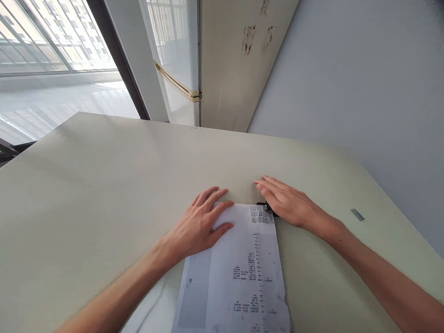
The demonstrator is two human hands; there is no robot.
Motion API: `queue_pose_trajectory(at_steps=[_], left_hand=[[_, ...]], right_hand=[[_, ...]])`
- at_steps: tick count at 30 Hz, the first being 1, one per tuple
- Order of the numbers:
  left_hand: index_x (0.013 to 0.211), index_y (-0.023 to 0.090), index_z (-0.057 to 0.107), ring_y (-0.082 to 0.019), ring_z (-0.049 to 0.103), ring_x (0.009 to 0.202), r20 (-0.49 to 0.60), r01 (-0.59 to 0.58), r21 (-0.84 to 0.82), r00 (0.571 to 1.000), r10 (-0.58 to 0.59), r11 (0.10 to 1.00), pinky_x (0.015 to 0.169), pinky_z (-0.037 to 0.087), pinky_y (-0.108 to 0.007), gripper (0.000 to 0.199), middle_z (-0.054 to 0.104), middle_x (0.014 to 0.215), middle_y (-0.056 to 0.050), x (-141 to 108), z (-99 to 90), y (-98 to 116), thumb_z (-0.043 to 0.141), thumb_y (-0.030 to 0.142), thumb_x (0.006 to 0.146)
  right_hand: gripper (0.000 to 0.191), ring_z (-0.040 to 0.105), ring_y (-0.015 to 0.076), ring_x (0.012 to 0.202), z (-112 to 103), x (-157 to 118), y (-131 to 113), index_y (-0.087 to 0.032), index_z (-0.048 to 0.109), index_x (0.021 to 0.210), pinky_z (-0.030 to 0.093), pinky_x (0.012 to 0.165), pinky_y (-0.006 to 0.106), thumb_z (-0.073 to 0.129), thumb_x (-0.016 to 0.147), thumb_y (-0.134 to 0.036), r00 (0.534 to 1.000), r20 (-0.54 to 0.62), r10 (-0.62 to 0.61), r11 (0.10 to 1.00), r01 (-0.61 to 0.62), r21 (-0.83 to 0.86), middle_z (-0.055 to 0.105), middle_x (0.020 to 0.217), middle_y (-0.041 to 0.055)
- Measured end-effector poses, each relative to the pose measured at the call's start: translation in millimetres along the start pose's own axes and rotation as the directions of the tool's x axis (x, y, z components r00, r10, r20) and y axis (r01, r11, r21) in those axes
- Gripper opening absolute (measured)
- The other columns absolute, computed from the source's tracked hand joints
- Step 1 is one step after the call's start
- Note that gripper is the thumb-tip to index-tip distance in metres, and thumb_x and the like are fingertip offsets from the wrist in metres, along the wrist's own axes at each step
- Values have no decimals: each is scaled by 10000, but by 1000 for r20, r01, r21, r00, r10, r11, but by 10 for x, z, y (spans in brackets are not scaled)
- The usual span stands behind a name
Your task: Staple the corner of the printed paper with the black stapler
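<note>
A stack of printed white paper lies on the pale tabletop, reaching down past the bottom of the view. My left hand rests on the upper left part of the paper, fingers spread and nothing held. At the paper's top right corner sits a small black stapler-like object, partly covered. My right hand lies over its right end, fingers stretched out and pointing left. Rows of staple-like marks show on the paper just below the black object.
The pale table spreads around the paper. A small grey strip lies on its right side. Beyond the far edge stand a refrigerator, a grey wall and a window at the left.
</note>
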State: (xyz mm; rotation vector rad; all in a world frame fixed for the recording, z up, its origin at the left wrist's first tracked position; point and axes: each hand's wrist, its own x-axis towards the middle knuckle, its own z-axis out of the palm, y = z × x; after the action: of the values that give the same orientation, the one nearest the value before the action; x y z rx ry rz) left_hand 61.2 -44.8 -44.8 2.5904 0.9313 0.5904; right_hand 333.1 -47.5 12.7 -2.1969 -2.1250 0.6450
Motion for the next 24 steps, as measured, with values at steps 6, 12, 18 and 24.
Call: queue_pose_trajectory(at_steps=[6, 12, 18, 24], left_hand=[[1427, 280, 571, -366, 395, 1512, -13, 6, -15, 1000, -6, 1000, 1167, 458, -625, 406, 493, 1600, -115, -3, 0, 6, 563, 432, 1051], [1428, 268, 567, -358, 383, 1519, -1, 3, 4, 1000, -3, 1000, 1178, 453, -603, 413, 483, 1609, -112, 1, 9, 1, 562, 439, 1052], [1439, 268, 559, -362, 383, 1516, 11, -4, 31, 1000, 3, 1000, 1177, 450, -601, 420, 478, 1612, -112, 3, -2, -9, 548, 444, 1058], [1421, 252, 566, -363, 397, 1507, 1, -8, 45, 1000, 8, 999, 1168, 456, -598, 410, 489, 1603, -122, -1, -12, -1, 545, 447, 1060]], right_hand=[[599, 324, 293, 1589, 39, 15, 25, -347, 554, 1534, 387, 1229, 578, 190, 1104, -551, 1000, 13, -8, 1000, 8, -11, 399, 1692, 8], [588, 341, 278, 1583, 98, 46, -31, -316, 557, 1535, 367, 1241, 545, 186, 1111, -484, 999, -13, -33, 996, 32, -85, 386, 1702, 26], [558, 414, 302, 1543, 260, 78, -54, -272, 503, 1583, 406, 1203, 528, 239, 1105, -388, 985, -128, -116, 960, 78, -270, 445, 1671, 77], [568, 513, 330, 1465, 354, 87, -100, -175, 523, 1564, 487, 1105, 523, 232, 1103, -338, 947, -247, -204, 938, 117, -327, 521, 1606, 153]])
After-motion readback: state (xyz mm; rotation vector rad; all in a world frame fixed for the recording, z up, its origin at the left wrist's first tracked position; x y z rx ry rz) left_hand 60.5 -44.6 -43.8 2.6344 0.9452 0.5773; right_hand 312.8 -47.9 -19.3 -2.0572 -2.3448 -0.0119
